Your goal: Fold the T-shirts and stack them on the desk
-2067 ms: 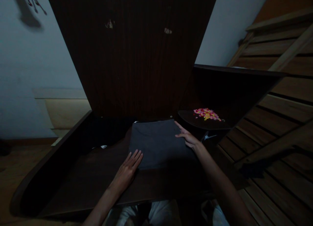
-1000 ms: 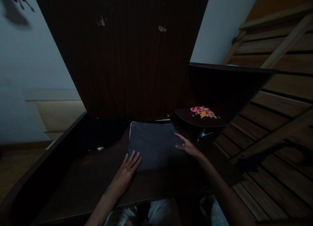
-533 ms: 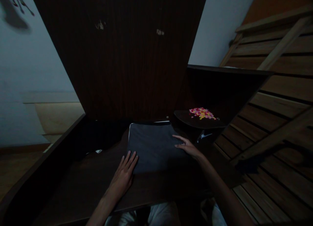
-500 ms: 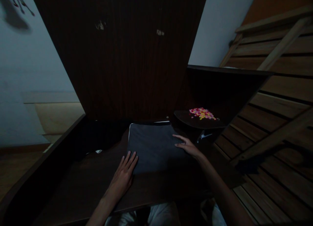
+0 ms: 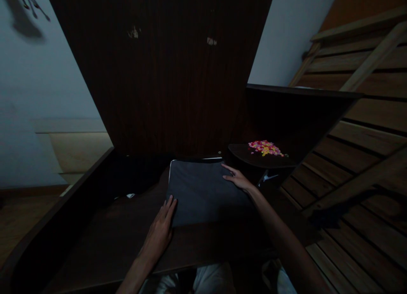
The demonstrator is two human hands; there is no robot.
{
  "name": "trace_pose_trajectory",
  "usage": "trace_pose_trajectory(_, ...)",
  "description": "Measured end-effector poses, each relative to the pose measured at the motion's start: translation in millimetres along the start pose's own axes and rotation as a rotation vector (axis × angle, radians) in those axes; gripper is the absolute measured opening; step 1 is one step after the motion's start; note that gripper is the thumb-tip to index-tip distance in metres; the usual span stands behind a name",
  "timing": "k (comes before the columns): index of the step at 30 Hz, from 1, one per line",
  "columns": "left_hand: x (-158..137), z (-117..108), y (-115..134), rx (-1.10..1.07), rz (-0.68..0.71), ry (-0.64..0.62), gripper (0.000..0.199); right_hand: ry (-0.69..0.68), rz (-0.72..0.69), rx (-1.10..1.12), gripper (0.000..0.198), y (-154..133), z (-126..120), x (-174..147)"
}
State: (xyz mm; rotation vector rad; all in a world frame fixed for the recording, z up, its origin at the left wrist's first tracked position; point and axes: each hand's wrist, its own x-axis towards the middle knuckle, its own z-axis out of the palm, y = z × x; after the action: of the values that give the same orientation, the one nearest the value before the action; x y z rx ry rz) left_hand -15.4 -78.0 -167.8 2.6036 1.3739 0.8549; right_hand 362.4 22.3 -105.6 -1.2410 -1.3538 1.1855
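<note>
A dark grey folded cloth (image 5: 200, 192) lies flat on the dark wooden desk (image 5: 127, 234), with a thin white edge showing along its left and far sides. My left hand (image 5: 162, 224) rests at the cloth's left edge, fingers stretched out and pointing away from me. At the far right part of the cloth is my right hand (image 5: 238, 178), its fingers extended and thumb apart over the surface. Neither hand grips anything that I can see. What makes the white edge under the cloth cannot be made out.
Pink, red and yellow small pieces (image 5: 265, 148) lie heaped on a rounded shelf (image 5: 254, 158) at the right. A dark bundle (image 5: 136, 179) sits at the desk's left. A tall wooden panel (image 5: 165, 82) rises behind, and a slatted wooden frame (image 5: 365, 137) stands right.
My right hand has slid farther away along the cloth's right side, toward its far corner. My left hand has turned more onto its edge beside the cloth. The view has shifted slightly.
</note>
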Motion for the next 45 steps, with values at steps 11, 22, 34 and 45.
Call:
trace_pose_trajectory(11, -0.1, -2.7, 6.8, -0.249, -0.207, 0.122, 0.095, 0.011, -0.042, 0.166, 0.083, -17.6, -6.1, -5.8)
trace_pose_trajectory(22, 10.0, -1.3, 15.0, -0.13, -0.105, -0.072, 0.09, 0.074, 0.099, 0.193, 0.077, -29.2, -31.9, -10.6)
trace_pose_trajectory(34, 41.5, -39.8, 9.9, -0.827, -0.604, -0.019, 0.059, 0.192, 0.278, -0.226, 0.053, 15.7, -46.1, -38.0)
trace_pose_trajectory(45, 102.9, -34.4, 14.9, -1.29, -1.039, -0.198, 0.033, 0.136, 0.502, -0.226, 0.047, -12.0, -26.4, -52.8)
